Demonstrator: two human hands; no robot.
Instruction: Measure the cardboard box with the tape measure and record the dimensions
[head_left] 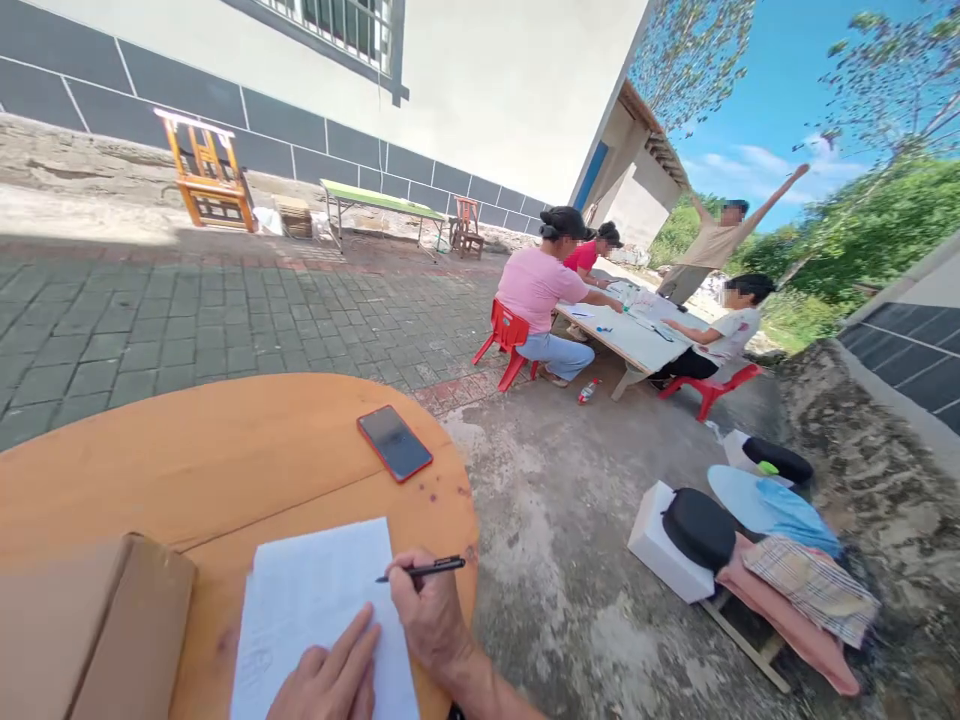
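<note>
White paper sheets (315, 570) lie in a loose stack near the edge of a round orange-brown wooden table (247, 440). Faint marks show on the top sheet, too pale to read. My left hand (330, 670) rests flat on the sheets with its fingers stretched out. In my right hand (431, 615) a black pen (426, 569) is gripped between thumb and fingers, its tip pointing left over the right part of the top sheet. Whether the tip touches the paper, I cannot tell.
A red-edged phone (394, 443) lies beyond the paper. At the left stands a cardboard box (97, 620). Several people are around a white table (637, 340) further off, one with raised arms. Right of my table, a white box (667, 545) and folded cloths (795, 600) sit low.
</note>
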